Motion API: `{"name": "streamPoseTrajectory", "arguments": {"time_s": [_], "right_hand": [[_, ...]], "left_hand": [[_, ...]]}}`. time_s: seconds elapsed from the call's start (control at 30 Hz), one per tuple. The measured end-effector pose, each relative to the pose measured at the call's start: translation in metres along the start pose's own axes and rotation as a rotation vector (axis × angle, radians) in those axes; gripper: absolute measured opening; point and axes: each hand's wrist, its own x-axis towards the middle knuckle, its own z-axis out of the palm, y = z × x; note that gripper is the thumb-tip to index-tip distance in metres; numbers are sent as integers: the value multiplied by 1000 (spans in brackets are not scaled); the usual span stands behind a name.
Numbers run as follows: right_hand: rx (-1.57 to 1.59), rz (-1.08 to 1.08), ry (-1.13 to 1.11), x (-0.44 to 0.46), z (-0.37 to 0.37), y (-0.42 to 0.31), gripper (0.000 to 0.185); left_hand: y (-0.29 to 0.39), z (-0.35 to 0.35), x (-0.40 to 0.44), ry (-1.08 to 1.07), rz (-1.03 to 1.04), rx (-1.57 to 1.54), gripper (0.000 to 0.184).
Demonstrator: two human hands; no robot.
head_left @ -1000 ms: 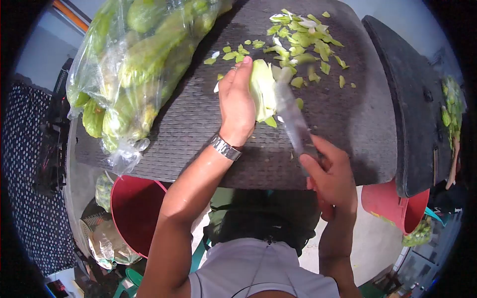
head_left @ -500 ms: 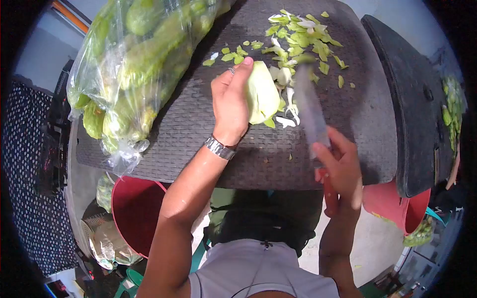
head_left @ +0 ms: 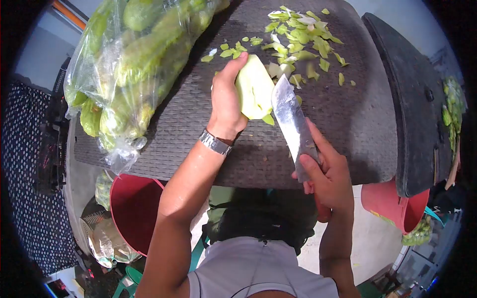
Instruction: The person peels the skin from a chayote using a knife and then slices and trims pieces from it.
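Note:
My left hand (head_left: 228, 97) is wrapped around a pale, peeled chayote (head_left: 254, 92), thumb along its top edge. A silver watch circles that wrist. In my right hand (head_left: 328, 174) is a broad-bladed knife (head_left: 292, 114) with a red handle, its tip close to the chayote's right side. Whether the blade touches the chayote I cannot tell. Green and white peelings (head_left: 298, 37) lie scattered beyond the knife, with a smaller group of scraps (head_left: 231, 51) past my left hand. Both hands are above the dark woven-textured table (head_left: 198, 161).
A clear plastic bag (head_left: 134, 74) full of green chayotes lies on the table's left. Below it stands a red bucket (head_left: 134, 208); another red bucket (head_left: 395, 203) is at the lower right. A dark chair back (head_left: 412, 99) borders the table's right edge.
The knife has come left and nearer to me, from over the peelings to beside the chayote. My left hand has tilted the chayote and moved slightly left.

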Motion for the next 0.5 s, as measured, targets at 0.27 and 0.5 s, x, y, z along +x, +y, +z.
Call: {"name": "streamPoseTrajectory", "arguments": {"time_s": [0.27, 0.5], "right_hand": [[-139, -15, 22, -3, 4, 0, 65], [-199, -104, 41, -1, 11, 7, 64]], "left_hand": [[2, 5, -5, 51, 36, 36, 30], [4, 8, -10, 65, 23, 72, 31]]}}
